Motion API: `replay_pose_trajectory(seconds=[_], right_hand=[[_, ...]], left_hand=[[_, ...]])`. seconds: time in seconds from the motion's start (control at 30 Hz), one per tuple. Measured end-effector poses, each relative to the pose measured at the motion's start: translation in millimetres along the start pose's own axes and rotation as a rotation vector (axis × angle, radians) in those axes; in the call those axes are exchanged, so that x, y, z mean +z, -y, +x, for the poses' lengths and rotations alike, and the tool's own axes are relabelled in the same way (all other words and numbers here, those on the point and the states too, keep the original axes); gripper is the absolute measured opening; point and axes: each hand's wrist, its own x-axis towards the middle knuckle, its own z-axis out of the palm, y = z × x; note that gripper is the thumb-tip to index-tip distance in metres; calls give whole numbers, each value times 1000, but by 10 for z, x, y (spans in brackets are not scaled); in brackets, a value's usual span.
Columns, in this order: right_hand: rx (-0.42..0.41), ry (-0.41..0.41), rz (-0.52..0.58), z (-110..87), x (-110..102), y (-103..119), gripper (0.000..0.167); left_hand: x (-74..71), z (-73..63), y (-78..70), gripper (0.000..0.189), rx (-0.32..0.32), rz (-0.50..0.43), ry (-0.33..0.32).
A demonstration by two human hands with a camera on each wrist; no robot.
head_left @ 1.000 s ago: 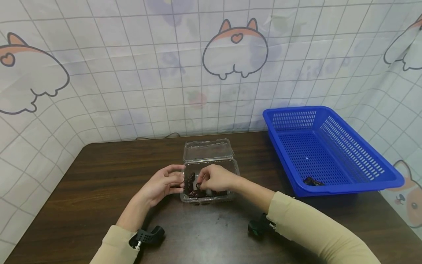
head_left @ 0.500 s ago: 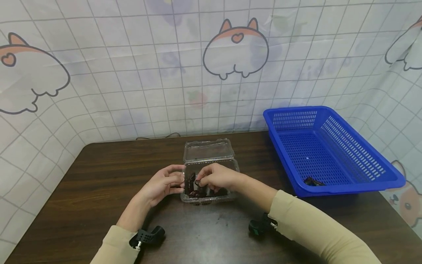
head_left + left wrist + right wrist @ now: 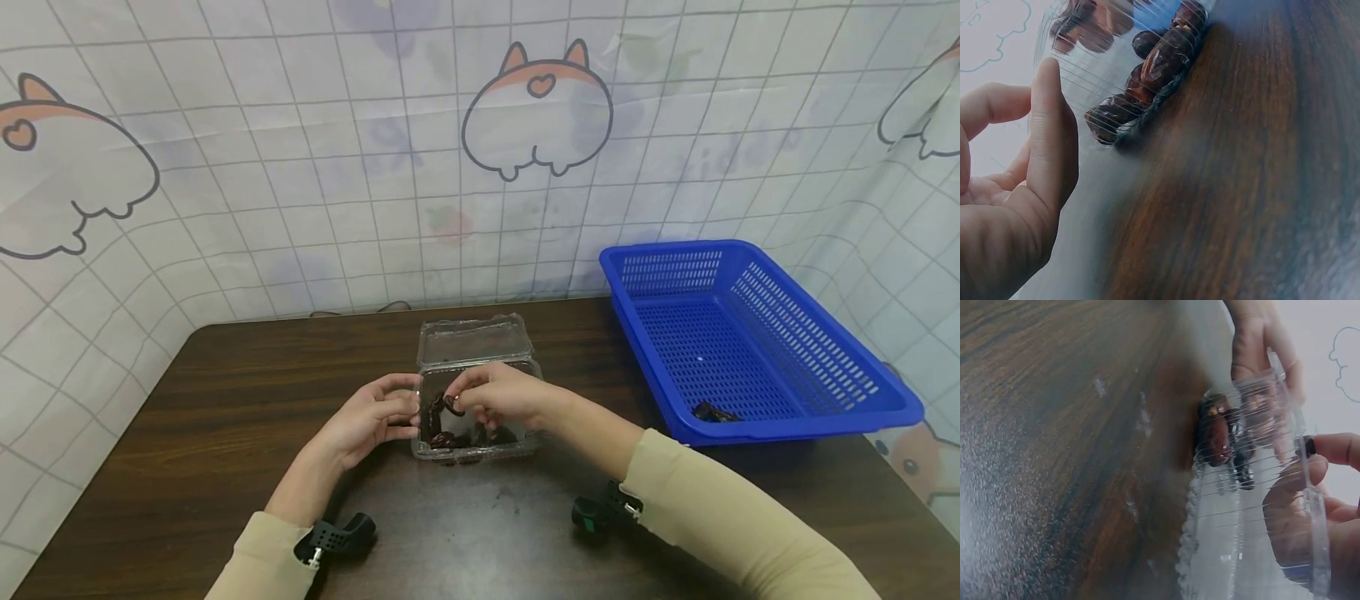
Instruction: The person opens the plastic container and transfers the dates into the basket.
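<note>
A clear plastic clamshell box stands on the table with dark brown dates in it, mostly along its left and near sides. My left hand rests against the box's left wall, thumb and fingers extended rather than curled round it. Over the box, my right hand pinches one date between thumb and index finger. In the right wrist view that date shows as a dark end at the fingertips, partly behind the box rim. The other fingers of this hand hang loosely curled.
The box's clear lid is folded back toward the wall. To the right stands a blue perforated basket, with a few dates in its near corner. A patterned cloth hangs behind the dark wooden table.
My right hand has risen slightly and drawn back to the right with the pinched date, which now shows more clearly. The left hand stays against the box.
</note>
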Motion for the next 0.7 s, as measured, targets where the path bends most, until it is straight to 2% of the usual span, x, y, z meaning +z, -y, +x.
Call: replay_pose_trajectory(seconds=[0.27, 0.7], right_hand=[[-38, 4, 25, -152, -79, 78, 24], [-111, -87, 41, -470, -256, 162, 25]], left_hand=[[4, -4, 6, 54, 2, -5, -4], [9, -6, 21, 54, 14, 5, 5]])
